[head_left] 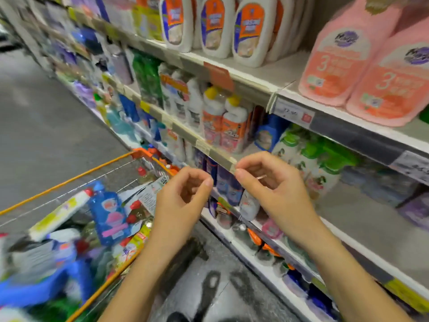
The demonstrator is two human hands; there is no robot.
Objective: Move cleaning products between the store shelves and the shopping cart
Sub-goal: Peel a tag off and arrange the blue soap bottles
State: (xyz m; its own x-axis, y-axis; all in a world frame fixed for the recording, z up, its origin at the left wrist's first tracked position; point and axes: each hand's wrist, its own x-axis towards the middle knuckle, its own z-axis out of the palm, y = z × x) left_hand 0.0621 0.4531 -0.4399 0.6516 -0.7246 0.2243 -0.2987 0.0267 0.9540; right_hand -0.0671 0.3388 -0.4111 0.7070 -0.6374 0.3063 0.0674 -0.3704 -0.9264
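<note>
Both my hands hover empty in front of the store shelves (222, 159). My left hand (183, 196) has loosely curled fingers and holds nothing, just right of the cart's rim. My right hand (271, 182) is also loosely curled and empty, close to the edge of the middle shelf. The shopping cart (76, 177) with an orange rim stands at the lower left, full of cleaning products, among them a blue bottle (109, 212). White bottles with yellow caps (222, 122) stand on the shelf above my hands.
Large pink bottles (362, 66) stand on the upper shelf at right, white jugs with orange labels (216, 26) beside them. Green-capped bottles (308, 159) sit behind my right hand. Grey aisle floor (46, 126) stretches away to the left. Lower shelves hold more bottles.
</note>
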